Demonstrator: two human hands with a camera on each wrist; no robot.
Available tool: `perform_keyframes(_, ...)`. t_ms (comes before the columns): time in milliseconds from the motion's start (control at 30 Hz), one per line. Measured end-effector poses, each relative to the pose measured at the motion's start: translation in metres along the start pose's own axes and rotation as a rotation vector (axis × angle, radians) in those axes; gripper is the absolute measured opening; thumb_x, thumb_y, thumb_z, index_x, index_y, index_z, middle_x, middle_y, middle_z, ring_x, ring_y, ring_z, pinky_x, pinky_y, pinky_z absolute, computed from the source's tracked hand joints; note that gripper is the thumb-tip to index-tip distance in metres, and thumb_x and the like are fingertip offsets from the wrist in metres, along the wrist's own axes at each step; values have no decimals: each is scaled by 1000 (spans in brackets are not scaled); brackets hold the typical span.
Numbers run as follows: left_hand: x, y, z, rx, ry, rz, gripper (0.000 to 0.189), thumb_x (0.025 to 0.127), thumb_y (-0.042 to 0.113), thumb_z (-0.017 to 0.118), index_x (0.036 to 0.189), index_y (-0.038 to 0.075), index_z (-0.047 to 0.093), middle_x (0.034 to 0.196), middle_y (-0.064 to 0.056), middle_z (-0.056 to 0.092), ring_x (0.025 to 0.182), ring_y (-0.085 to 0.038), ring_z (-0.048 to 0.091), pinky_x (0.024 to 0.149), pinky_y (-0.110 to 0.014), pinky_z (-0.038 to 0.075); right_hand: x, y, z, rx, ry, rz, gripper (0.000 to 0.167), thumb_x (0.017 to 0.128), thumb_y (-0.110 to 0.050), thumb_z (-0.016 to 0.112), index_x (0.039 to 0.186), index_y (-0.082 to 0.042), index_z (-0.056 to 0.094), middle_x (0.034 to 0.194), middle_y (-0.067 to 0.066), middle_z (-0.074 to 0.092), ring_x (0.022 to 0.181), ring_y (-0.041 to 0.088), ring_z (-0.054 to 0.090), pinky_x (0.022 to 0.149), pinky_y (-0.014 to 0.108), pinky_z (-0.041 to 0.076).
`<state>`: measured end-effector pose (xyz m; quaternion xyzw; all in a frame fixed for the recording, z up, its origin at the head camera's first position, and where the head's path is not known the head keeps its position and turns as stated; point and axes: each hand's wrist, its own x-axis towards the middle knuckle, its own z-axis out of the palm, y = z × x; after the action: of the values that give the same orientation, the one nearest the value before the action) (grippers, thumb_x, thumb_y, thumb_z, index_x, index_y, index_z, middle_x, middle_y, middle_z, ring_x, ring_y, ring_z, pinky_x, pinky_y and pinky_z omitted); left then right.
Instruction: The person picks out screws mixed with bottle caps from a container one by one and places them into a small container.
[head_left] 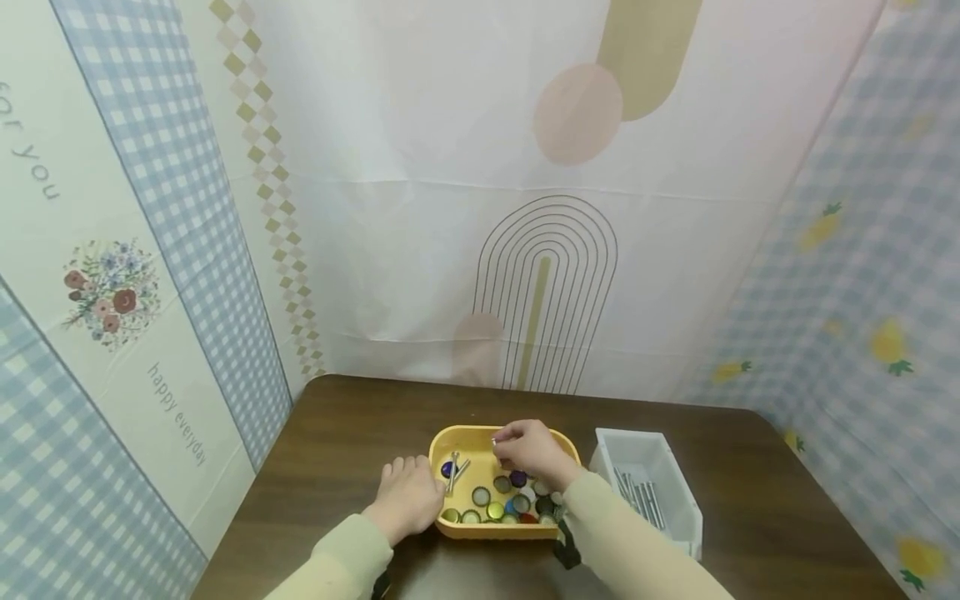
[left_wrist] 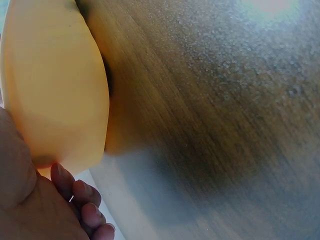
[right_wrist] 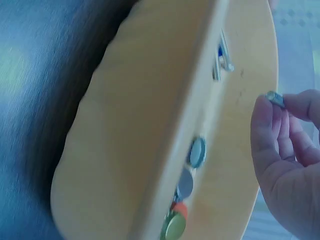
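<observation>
A yellow tray [head_left: 504, 533] on the table holds many bottle caps [head_left: 481, 496], mostly toward its near right side. Two silver bolts [head_left: 453, 472] lie at its left end by a dark blue cap [head_left: 447, 469]. My left hand [head_left: 408, 497] holds the tray's left side, thumb over the rim and palm against the outer wall [left_wrist: 60, 85]; its other fingers [left_wrist: 85, 192] curl loosely outside. Above the tray, my right hand [head_left: 534, 454] pinches a silver bolt [right_wrist: 275, 98] between thumb and index finger; most of the bolt is hidden.
Right of the tray stands a white bin [head_left: 678, 467] with several long bolts [head_left: 641, 497] inside. Both are on a dark brown wooden table [head_left: 360, 425]. Patterned cloths [head_left: 405, 267] hang behind and at both sides.
</observation>
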<state>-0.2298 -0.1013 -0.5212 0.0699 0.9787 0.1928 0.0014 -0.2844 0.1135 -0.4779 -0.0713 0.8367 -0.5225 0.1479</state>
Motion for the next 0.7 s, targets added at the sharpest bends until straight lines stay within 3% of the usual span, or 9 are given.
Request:
perform_keyframes(500,1,0,0,-8,-2,-6,31,93,29,53,95,-2,53,82,-10,45,82,-29,41,80,-49,33,-13,18,-57,125,107,59,27,89,-8,66,110,9,61,101,19,62,92,38,65,81,45,52)
perform_keyframes(700,0,1,-1,-19,-12,-15,32,93,30,52,97,-2,53,82,-10,46,83,-28,41,81,-49,33,-17,24,-75,71,170,85,24,86,-9,66,106,5,63,100,16,62,93,33,65,80,44,53)
